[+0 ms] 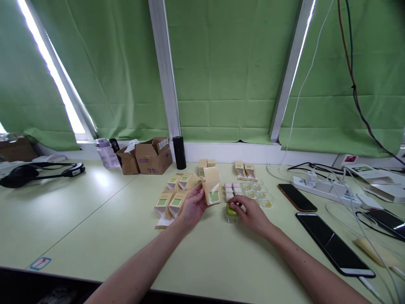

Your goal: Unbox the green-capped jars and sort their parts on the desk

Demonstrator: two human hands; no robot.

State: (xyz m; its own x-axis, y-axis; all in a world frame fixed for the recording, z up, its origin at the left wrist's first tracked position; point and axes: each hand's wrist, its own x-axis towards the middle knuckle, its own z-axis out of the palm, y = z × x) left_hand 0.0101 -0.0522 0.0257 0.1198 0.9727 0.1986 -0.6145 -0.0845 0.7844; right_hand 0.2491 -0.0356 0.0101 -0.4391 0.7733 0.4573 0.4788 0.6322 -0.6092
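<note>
My left hand (193, 205) is closed around a small tan carton (211, 185) with a green label, holding it upright just above the table. My right hand (249, 211) rests on the table to its right, fingers pinched on a small green-topped clear case (232, 211). Several more tan cartons (172, 200) lie to the left of my left hand. Just beyond my right hand sit small pink pieces (232, 188) and a row of clear cases with yellow contents (257, 192).
A pale green table (95, 211) runs under green curtains. Brown cardboard boxes (153, 157), a black cylinder (179, 152) and a bottle (106, 153) stand at the back. Phones (333, 245), a power strip (325, 185) and cables lie right; a black headset (28, 173) lies far left.
</note>
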